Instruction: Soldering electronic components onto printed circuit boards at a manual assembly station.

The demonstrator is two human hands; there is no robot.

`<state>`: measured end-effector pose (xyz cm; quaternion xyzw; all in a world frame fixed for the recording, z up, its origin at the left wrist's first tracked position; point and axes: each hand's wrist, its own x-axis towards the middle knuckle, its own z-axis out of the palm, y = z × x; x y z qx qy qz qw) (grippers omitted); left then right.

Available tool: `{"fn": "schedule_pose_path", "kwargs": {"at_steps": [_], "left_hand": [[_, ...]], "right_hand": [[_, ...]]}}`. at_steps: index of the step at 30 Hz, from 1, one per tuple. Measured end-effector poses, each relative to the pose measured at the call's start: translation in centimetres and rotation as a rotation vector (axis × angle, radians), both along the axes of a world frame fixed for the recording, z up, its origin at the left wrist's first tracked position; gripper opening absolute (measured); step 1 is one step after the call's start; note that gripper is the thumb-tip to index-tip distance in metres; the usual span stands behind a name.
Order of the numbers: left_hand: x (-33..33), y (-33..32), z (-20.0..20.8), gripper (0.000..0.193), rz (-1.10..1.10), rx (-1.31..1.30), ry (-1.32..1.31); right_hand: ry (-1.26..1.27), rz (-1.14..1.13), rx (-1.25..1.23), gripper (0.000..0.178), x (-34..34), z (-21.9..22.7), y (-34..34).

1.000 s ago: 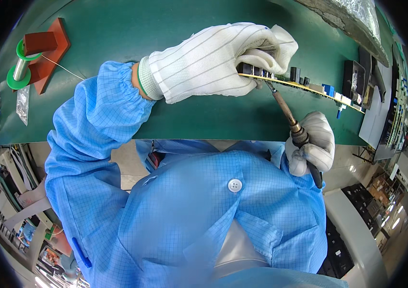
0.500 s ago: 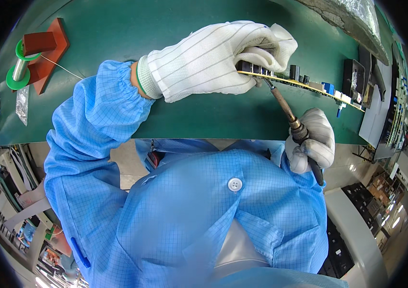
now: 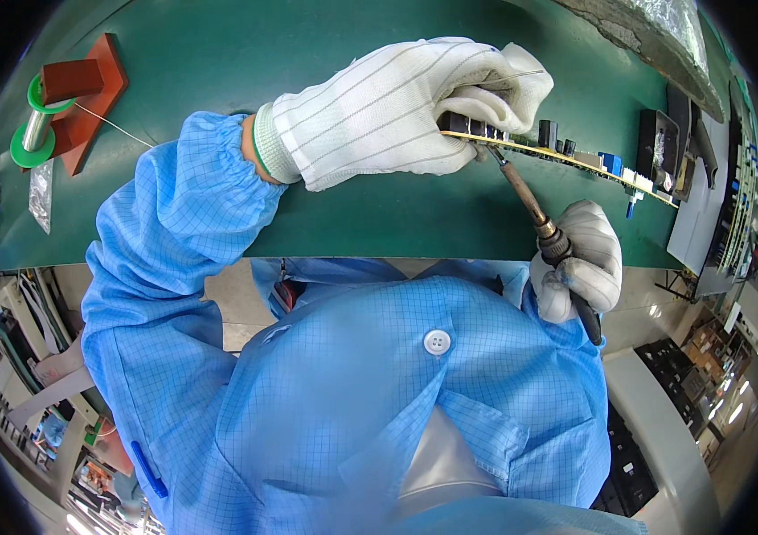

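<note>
Gloved in striped white, my left hand (image 3: 405,107) grips the left end of a circuit board (image 3: 557,153), its fingers closed. The board is seen nearly edge-on, with black, blue and white components along its upper side. A thin strand of wire (image 3: 521,75) shows at the fingers of this hand. Wrapped round the dark handle of a soldering iron (image 3: 532,201) is my right hand (image 3: 588,259), also in a white glove. The iron's tip meets or nearly meets the board's underside beside my left fingertips; exact contact is hard to tell.
On the green table (image 3: 352,223), a solder spool (image 3: 38,129) with green flanges sits on a red-brown stand (image 3: 98,98) at the left. A small clear bag (image 3: 41,196) lies near it. Black trays (image 3: 658,147) and a foil-wrapped object (image 3: 664,40) are at the right.
</note>
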<state>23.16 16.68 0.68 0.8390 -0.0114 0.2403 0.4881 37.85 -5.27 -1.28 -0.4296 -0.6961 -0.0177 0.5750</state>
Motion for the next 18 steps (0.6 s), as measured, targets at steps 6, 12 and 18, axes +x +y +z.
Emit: {"fn": "schedule_pose_path", "kwargs": {"at_steps": [6,12,18], "left_hand": [[0.0,0.2,-0.3,0.049,0.016,0.123,0.033],[-0.1,0.2,-0.3,0.048,0.021,0.112,0.015],[-0.4,-0.1,-0.2,0.038,0.022,0.004,0.035]], "right_hand": [[0.0,0.011,-0.003,0.019,0.0,0.0,0.1],[0.007,0.018,0.024,0.019,0.0,-0.2,0.1],[0.016,0.014,0.015,0.018,0.0,-0.7,0.0]]}}
